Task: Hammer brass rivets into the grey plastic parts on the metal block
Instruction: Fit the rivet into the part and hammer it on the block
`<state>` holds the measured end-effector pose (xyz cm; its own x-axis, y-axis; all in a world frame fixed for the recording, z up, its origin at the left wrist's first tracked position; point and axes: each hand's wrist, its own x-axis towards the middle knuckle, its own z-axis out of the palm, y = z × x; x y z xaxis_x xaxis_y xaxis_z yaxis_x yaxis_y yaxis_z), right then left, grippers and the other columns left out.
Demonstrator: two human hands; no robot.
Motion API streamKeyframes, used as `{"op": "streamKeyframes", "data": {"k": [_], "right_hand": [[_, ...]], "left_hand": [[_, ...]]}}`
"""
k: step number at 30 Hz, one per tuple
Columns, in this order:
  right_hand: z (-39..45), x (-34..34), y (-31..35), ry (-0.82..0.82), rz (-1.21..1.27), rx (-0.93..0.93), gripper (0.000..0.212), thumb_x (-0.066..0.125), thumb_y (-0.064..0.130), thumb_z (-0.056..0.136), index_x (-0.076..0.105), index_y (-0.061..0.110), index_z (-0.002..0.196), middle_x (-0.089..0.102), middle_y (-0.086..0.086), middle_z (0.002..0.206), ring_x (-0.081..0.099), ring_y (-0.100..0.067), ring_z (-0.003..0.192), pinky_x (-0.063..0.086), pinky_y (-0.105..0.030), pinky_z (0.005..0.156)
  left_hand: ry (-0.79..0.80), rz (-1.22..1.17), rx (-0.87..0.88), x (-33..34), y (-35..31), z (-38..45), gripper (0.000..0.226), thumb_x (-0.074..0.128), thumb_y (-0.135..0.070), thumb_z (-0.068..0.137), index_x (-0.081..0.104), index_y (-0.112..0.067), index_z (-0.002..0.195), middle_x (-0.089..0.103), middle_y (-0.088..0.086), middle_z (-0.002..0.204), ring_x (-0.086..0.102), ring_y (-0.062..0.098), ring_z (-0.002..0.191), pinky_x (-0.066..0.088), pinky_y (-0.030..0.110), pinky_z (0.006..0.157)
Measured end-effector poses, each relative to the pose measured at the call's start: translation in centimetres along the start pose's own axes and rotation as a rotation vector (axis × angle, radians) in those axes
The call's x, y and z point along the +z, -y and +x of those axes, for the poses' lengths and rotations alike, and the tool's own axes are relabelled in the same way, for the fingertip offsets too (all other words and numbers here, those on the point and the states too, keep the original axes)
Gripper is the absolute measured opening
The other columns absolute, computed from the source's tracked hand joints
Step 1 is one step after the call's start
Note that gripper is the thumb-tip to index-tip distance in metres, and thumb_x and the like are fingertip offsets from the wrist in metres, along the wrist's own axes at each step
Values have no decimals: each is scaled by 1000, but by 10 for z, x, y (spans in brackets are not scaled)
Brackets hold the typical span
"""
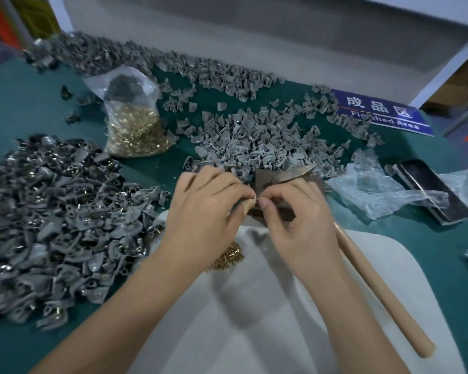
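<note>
Both hands meet over the dark metal block (pixel 265 182) at the table's centre. My left hand (pixel 208 201) has curled fingers and a taped thumb, and pinches something small at its fingertips. My right hand (pixel 295 209) pinches a tiny piece, likely a brass rivet, right beside the left fingertips. What lies between the fingers is mostly hidden. A loose heap of brass rivets (pixel 229 256) lies under my left wrist on a white sheet (pixel 281 306). The hammer lies at the right: its head (pixel 297 172) rests on the block, its wooden handle (pixel 384 292) runs toward me.
A big pile of grey plastic parts (pixel 254 141) lies behind the block. Another pile with rivets fitted (pixel 54 228) fills the left. A clear bag of brass rivets (pixel 133 125) stands at the back left. Crumpled plastic (pixel 373 193), a phone (pixel 432 193) and a blue sign (pixel 381 112) lie right.
</note>
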<state>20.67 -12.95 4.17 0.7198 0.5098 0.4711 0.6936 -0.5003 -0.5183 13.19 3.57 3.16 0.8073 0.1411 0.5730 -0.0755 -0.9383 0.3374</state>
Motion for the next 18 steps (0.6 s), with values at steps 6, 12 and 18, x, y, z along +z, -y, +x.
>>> {"op": "streamKeyframes", "data": {"k": [6, 12, 18], "right_hand": [[6, 27, 36, 110, 45, -103, 6, 70, 16, 93, 69, 21, 90, 61, 11, 90, 55, -18, 88, 47, -44, 79], [14, 66, 91, 278, 79, -210, 2, 69, 21, 93, 69, 22, 91, 62, 10, 89, 55, -18, 89, 47, -42, 81], [27, 106, 133, 409, 33, -265, 3, 68, 26, 92, 71, 28, 92, 62, 13, 90, 52, -13, 91, 45, -40, 83]], "left_hand": [[-10, 103, -88, -41, 23, -31, 12, 64, -38, 94, 73, -30, 96, 66, -16, 94, 59, 19, 96, 35, 37, 80], [50, 130, -276, -86, 58, -73, 24, 52, -41, 91, 73, -32, 97, 64, -17, 95, 59, 16, 97, 36, 35, 81], [36, 203, -444, -116, 85, -98, 10, 70, -34, 88, 76, -27, 93, 69, -13, 93, 62, 20, 92, 37, 36, 77]]}}
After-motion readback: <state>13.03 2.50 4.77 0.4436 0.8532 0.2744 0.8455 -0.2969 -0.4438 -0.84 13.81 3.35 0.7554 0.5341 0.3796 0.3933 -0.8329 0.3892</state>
